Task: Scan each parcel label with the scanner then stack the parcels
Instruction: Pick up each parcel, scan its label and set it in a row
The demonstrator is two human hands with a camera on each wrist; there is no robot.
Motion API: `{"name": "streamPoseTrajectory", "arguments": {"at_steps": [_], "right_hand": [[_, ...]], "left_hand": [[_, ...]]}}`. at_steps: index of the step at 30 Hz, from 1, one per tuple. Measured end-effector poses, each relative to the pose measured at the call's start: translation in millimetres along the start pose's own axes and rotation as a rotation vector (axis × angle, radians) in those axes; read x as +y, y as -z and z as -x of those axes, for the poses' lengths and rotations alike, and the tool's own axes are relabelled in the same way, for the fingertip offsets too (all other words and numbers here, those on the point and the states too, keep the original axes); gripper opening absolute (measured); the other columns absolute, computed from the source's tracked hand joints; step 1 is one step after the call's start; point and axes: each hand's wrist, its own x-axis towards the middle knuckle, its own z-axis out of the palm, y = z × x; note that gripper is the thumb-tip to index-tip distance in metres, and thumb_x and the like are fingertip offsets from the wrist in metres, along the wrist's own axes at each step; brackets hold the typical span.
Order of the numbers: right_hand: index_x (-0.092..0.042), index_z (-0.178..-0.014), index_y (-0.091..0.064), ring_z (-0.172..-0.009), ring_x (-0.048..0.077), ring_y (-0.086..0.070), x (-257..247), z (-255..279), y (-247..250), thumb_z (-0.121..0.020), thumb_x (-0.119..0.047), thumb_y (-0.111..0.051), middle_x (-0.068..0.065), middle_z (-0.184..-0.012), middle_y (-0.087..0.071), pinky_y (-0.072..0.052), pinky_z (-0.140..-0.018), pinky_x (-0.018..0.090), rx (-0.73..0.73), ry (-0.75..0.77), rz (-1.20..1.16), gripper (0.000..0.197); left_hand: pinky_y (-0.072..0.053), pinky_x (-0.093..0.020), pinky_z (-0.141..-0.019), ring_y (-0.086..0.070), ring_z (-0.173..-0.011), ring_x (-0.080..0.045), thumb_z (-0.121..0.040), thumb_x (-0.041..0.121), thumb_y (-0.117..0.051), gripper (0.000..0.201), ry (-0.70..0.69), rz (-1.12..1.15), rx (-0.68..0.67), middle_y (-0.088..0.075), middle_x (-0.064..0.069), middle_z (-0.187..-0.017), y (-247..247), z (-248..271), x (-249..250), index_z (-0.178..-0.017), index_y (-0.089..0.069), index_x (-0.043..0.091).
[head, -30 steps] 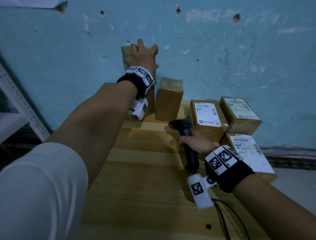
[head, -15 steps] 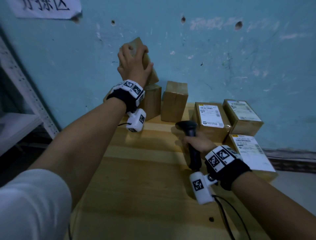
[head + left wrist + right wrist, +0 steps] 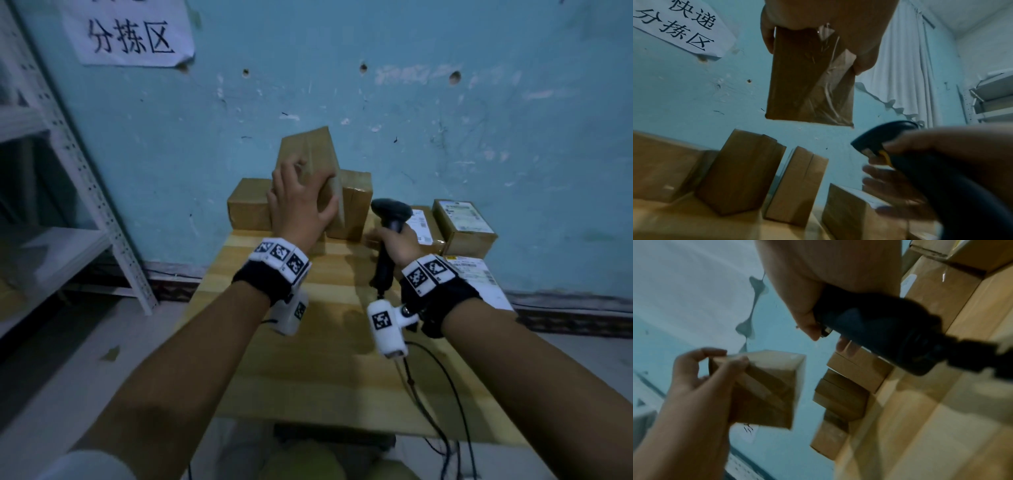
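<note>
My left hand point(image 3: 301, 202) grips a small brown cardboard parcel point(image 3: 313, 157) and holds it tilted in the air above the back of the wooden table point(image 3: 325, 370); its label does not show. In the left wrist view the held parcel point(image 3: 809, 84) hangs from my fingers, taped side toward the camera. My right hand point(image 3: 397, 243) grips the black handheld scanner point(image 3: 390, 214) upright just right of the parcel, and the scanner point(image 3: 879, 331) fills the right wrist view. Two plain parcels point(image 3: 356, 202) stand against the wall, and a flat one point(image 3: 248, 205) lies to their left.
Labelled parcels sit at the table's right: one at the back point(image 3: 464, 222), one behind the scanner point(image 3: 423, 226), one at the edge point(image 3: 479, 279). A blue wall point(image 3: 445, 137) with a paper sign point(image 3: 130, 34) backs the table. Metal shelving point(image 3: 68, 171) stands left. The scanner cable point(image 3: 435, 404) trails off the front.
My left hand lifted the parcel off the stack at the wall and brought it down and toward me, beside the scanner. The right hand stayed about where it was.
</note>
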Motion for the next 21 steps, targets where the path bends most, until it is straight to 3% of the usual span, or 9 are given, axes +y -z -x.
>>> {"name": "streamPoseTrajectory", "arguments": {"at_steps": [3, 6, 8, 10, 12, 13, 15, 18, 21], "right_hand": [[-0.012, -0.082, -0.049, -0.067, 0.021, -0.058, -12.6, 11.7, -0.8, -0.089, -0.010, -0.059, 0.012, -0.079, -0.057, -0.051, -0.059, 0.032, -0.053, -0.028, -0.226, 0.012], [-0.011, -0.097, -0.054, -0.067, 0.020, -0.060, -18.0, 24.2, -1.6, -0.090, -0.019, -0.060, 0.010, -0.082, -0.060, -0.051, -0.048, 0.025, -0.103, -0.064, -0.301, 0.012], [-0.011, -0.104, -0.058, -0.068, 0.025, -0.062, -17.1, 28.8, -3.4, -0.087, -0.027, -0.064, 0.013, -0.087, -0.063, -0.056, -0.056, 0.033, -0.113, -0.079, -0.295, 0.025], [-0.010, -0.115, -0.057, -0.076, 0.031, -0.064, -13.7, 27.0, -5.8, -0.080, -0.034, -0.069, 0.018, -0.096, -0.062, -0.057, -0.075, 0.048, -0.104, -0.087, -0.270, 0.045], [-0.012, -0.104, -0.060, -0.087, 0.033, -0.063, -10.8, 23.8, -7.4, -0.077, -0.035, -0.071, 0.020, -0.100, -0.062, -0.050, -0.090, 0.055, -0.088, -0.067, -0.254, 0.036], [-0.013, -0.098, -0.061, -0.090, 0.034, -0.062, -9.6, 23.0, -7.9, -0.078, -0.034, -0.071, 0.021, -0.102, -0.063, -0.049, -0.093, 0.055, -0.080, -0.058, -0.252, 0.031], [-0.011, -0.106, -0.061, -0.094, 0.036, -0.063, -8.2, 21.2, -8.5, -0.073, -0.037, -0.073, 0.024, -0.110, -0.065, -0.048, -0.095, 0.053, -0.060, -0.063, -0.243, 0.043], [-0.008, -0.120, -0.061, -0.101, 0.036, -0.065, -5.5, 17.0, -7.4, -0.070, -0.045, -0.073, 0.021, -0.118, -0.065, -0.048, -0.091, 0.052, -0.076, -0.092, -0.254, 0.064], [-0.011, -0.121, -0.061, -0.106, 0.038, -0.064, -5.6, 19.2, -2.0, -0.075, -0.046, -0.070, 0.019, -0.116, -0.066, -0.048, -0.093, 0.050, -0.102, -0.110, -0.261, 0.059]], "left_hand": [[-0.040, -0.050, -0.088, -0.044, -0.116, -0.036, -0.074, 0.040, -0.055, 0.031, -0.035, 0.065, 0.021, -0.046, -0.018, -0.124, 4.4, 24.3, 7.3, -0.104, -0.052, 0.031], [-0.040, -0.049, -0.089, -0.042, -0.114, -0.033, -0.072, 0.044, -0.048, 0.031, -0.085, 0.051, -0.012, -0.046, -0.017, -0.122, 8.0, 41.1, 14.8, -0.102, -0.044, 0.034], [-0.039, -0.051, -0.091, -0.036, -0.113, -0.026, -0.072, 0.044, -0.048, 0.033, -0.128, 0.056, -0.019, -0.049, -0.018, -0.121, 11.0, 48.1, 19.1, -0.102, -0.052, 0.031], [-0.036, -0.050, -0.096, -0.029, -0.115, -0.020, -0.074, 0.044, -0.046, 0.039, -0.167, 0.089, -0.048, -0.051, -0.016, -0.124, 13.1, 52.7, 22.0, -0.105, -0.063, 0.026], [-0.032, -0.045, -0.101, -0.026, -0.117, -0.017, -0.080, 0.043, -0.040, 0.045, -0.179, 0.152, -0.074, -0.053, -0.009, -0.128, 15.3, 55.0, 24.4, -0.112, -0.067, 0.024], [-0.032, -0.043, -0.101, -0.028, -0.117, -0.016, -0.083, 0.040, -0.040, 0.044, -0.184, 0.214, -0.070, -0.056, -0.006, -0.127, 16.5, 55.2, 24.6, -0.114, -0.067, 0.025], [-0.030, -0.035, -0.102, -0.034, -0.117, -0.016, -0.088, 0.035, -0.041, 0.039, -0.170, 0.361, -0.033, -0.061, -0.005, -0.121, 17.7, 54.5, 24.3, -0.111, -0.070, 0.022], [-0.022, -0.008, -0.100, -0.041, -0.117, -0.018, -0.089, 0.027, -0.047, 0.033, -0.101, 0.482, 0.039, -0.061, -0.011, -0.117, 19.0, 52.9, 23.3, -0.103, -0.072, 0.009], [-0.026, -0.005, -0.102, -0.039, -0.121, -0.010, -0.085, 0.016, -0.064, 0.040, 0.137, 0.654, 0.000, -0.041, -0.005, -0.135, 23.1, 51.4, 23.1, -0.124, -0.055, 0.008]]}}
